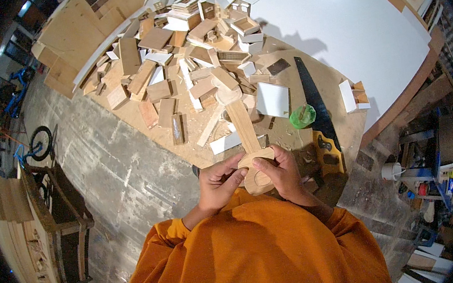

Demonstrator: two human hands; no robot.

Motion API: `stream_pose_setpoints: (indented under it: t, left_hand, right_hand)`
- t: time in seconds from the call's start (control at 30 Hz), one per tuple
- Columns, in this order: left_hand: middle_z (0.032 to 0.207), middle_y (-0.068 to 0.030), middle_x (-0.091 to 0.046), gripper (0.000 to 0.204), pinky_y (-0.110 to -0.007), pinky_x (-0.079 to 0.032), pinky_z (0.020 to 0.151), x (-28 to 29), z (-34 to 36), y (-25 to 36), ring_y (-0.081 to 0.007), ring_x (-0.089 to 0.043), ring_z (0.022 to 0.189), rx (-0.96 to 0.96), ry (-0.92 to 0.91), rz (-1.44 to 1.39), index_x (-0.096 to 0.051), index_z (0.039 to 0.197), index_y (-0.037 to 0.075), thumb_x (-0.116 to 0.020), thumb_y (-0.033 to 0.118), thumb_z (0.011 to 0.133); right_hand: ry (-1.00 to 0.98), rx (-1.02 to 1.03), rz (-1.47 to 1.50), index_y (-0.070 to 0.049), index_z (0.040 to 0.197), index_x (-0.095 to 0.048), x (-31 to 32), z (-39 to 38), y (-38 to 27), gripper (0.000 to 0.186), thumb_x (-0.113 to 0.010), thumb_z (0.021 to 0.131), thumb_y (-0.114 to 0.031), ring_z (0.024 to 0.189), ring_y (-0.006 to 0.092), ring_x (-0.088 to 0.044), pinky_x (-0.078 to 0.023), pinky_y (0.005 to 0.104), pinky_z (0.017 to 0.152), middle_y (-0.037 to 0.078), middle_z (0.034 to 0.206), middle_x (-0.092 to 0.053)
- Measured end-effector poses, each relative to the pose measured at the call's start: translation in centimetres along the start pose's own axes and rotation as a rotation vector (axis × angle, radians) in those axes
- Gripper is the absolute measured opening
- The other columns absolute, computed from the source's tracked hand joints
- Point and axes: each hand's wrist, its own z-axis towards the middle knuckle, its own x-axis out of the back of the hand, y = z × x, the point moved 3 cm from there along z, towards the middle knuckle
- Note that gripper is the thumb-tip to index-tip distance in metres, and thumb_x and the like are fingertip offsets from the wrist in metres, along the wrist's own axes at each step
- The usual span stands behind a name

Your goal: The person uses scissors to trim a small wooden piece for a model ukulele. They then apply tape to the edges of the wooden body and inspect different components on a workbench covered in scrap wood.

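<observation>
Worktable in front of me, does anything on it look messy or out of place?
Mostly clutter: wooden blocks lie heaped at random angles, and pale shavings litter the worktable near the right hand. The bright green round object stands out beside the yellow-handled handsaw. No clear damage shows.

The flat, long-necked, rounded wooden piece (243, 129) was pale tan, its neck streaked with straight, darker grain. Toward the right edge of the tan worktop (337, 78), a long, tapered handsaw (318, 101) showed a black blade and yellow handle; the squat, round container (303, 122) was green.
</observation>
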Motion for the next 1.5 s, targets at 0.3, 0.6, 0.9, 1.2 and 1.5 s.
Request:
stream_pose_setpoints:
  t: [0.3, 0.6, 0.9, 1.2, 1.5]
  left_hand:
    - [0.102, -0.0059, -0.067, 0.039, -0.020, -0.048, 0.074, -0.2, 0.3, -0.1, -0.0060, -0.058, 0.087, 0.065, -0.032, -0.123, -0.055, 0.125, -0.001, -0.061, -0.005, 0.086]
    - [0.102, -0.0089, -0.067, 0.032, -0.023, -0.048, 0.076, -0.4, 0.6, 0.5, -0.0092, -0.060, 0.089, 0.094, 0.019, -0.174, -0.061, 0.116, -0.001, -0.063, -0.004, 0.085]
    - [0.097, -0.0145, -0.067, 0.028, -0.033, -0.047, 0.082, -0.9, 1.1, 3.8, -0.0225, -0.062, 0.092, -0.298, -0.177, 0.268, -0.068, 0.104, -0.001, -0.070, 0.009, 0.078]
    - [0.122, -0.0184, -0.055, 0.054, -0.038, -0.038, 0.098, -1.7, 4.4, 2.7, -0.0274, -0.050, 0.116, -0.253, -0.217, 0.293, -0.052, 0.125, -0.001, -0.072, 0.016, 0.077]
    - [0.089, -0.0036, -0.067, 0.013, -0.020, -0.048, 0.064, -1.0, 4.8, 2.8, -0.0053, -0.059, 0.075, 0.199, -0.189, -0.109, -0.061, 0.096, -0.001, -0.064, -0.001, 0.084]
  right_hand:
    - [0.012, 0.009, -0.002, 0.001, 0.101, -0.057, 0.1, -0.2, -0.6, 0.019, -0.064, 0.087, -0.012, 0.081, 0.0097, -0.061, -0.049, 0.0251, 0.072, 0.007, 0.091, -0.066]
    - [-0.012, 0.052, -0.025, -0.001, 0.101, -0.058, 0.3, 0.2, -0.4, 0.018, -0.064, 0.087, -0.011, 0.081, 0.0100, -0.061, -0.050, 0.0252, 0.074, 0.005, 0.090, -0.066]
    - [-0.167, -0.033, 0.180, -0.005, 0.110, -0.054, 2.1, 0.4, 1.3, 0.030, -0.067, 0.084, -0.014, 0.095, 0.0132, -0.059, -0.047, 0.0289, 0.085, 0.004, 0.101, -0.060]
    - [-0.624, -0.319, 0.918, -0.002, 0.116, -0.047, -0.3, 0.6, 1.3, 0.046, -0.063, 0.085, -0.032, 0.085, 0.0193, -0.058, -0.047, 0.0364, 0.092, 0.006, 0.089, -0.054]
    - [-0.309, -0.367, 0.603, -0.001, 0.127, -0.048, 3.0, 1.5, 6.5, 0.047, -0.059, 0.090, -0.028, 0.098, 0.0191, -0.061, -0.049, 0.0309, 0.086, 0.010, 0.115, -0.060]
